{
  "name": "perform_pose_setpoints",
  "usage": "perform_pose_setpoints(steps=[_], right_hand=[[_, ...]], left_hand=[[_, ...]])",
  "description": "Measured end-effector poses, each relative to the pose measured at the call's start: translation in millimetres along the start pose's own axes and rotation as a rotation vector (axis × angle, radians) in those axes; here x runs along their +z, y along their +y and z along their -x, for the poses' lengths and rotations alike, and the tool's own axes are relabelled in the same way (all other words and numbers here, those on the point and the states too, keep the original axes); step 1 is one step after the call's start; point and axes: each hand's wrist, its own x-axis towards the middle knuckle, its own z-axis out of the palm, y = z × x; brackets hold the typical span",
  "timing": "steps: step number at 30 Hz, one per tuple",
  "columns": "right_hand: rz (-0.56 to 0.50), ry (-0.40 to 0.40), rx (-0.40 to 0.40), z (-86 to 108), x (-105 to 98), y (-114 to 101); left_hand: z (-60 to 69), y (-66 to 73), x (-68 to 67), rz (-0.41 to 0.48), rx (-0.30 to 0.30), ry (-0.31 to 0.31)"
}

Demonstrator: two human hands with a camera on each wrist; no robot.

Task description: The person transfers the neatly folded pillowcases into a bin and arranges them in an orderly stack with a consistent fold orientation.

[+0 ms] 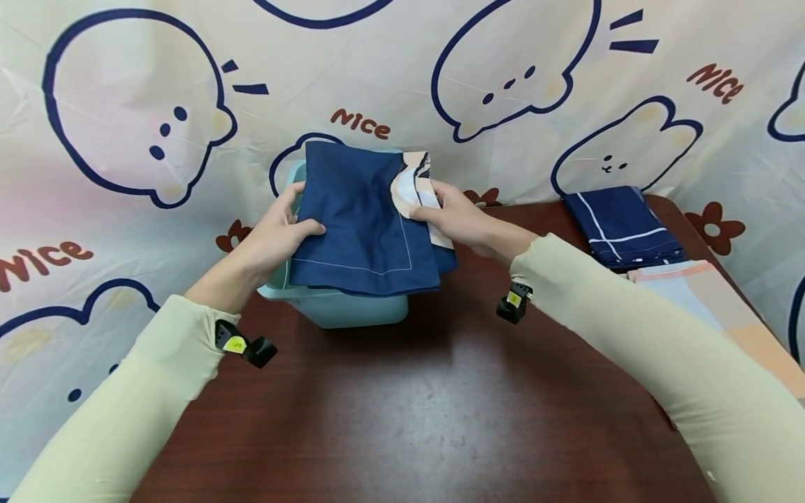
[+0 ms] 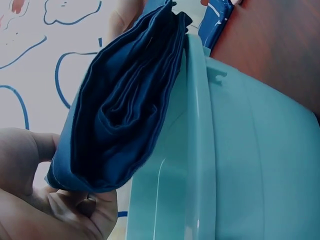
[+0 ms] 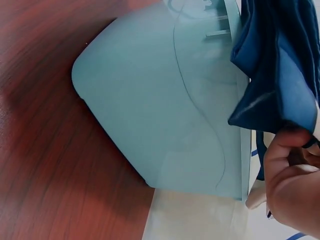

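Note:
A folded navy cloth (image 1: 358,216), with a thin white line and a cream printed part at its right, is held up over a light teal plastic bin (image 1: 352,307). My left hand (image 1: 277,227) pinches its left edge, thumb on the front face. At the right edge, my right hand (image 1: 455,216) pinches the cream part. Seen from the left wrist, the cloth (image 2: 120,115) shows several layers at its end, above the bin's rim (image 2: 200,140). The bin's inside is mostly hidden behind the cloth.
A folded navy cloth with white stripes (image 1: 622,227) lies at the table's back right. In front of it is a pale blue, pink and peach cloth (image 1: 711,300), partly covered by my right sleeve. A printed curtain (image 1: 377,77) hangs behind the brown table (image 1: 402,405).

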Motion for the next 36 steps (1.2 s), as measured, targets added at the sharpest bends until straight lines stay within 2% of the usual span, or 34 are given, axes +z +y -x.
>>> perform_pose_setpoints(steps=[5,10,15,22,28,36], right_hand=[[-0.006,-0.019,0.003,-4.2,4,-3],[0.004,-0.01,0.004,-10.1,9,-3],[0.015,-0.006,-0.011,-16.9,17,-6],[0.004,0.015,0.0,-25.3,25,-7],[-0.017,0.014,0.019,-30.4,29,-3],[-0.024,-0.009,0.038,-34.8,33,-4]], left_hand=[[-0.5,-0.2,-6.0,0.006,-0.007,0.002],[-0.8,-0.8,-12.4,0.002,-0.029,0.045],[-2.7,-3.7,-17.5,-0.024,-0.012,0.085],[-6.4,-11.0,-24.6,-0.024,-0.005,0.106],[-9.5,-15.1,-25.7,-0.052,-0.004,0.124],[-15.1,-19.8,-26.9,-0.075,-0.01,0.118]])
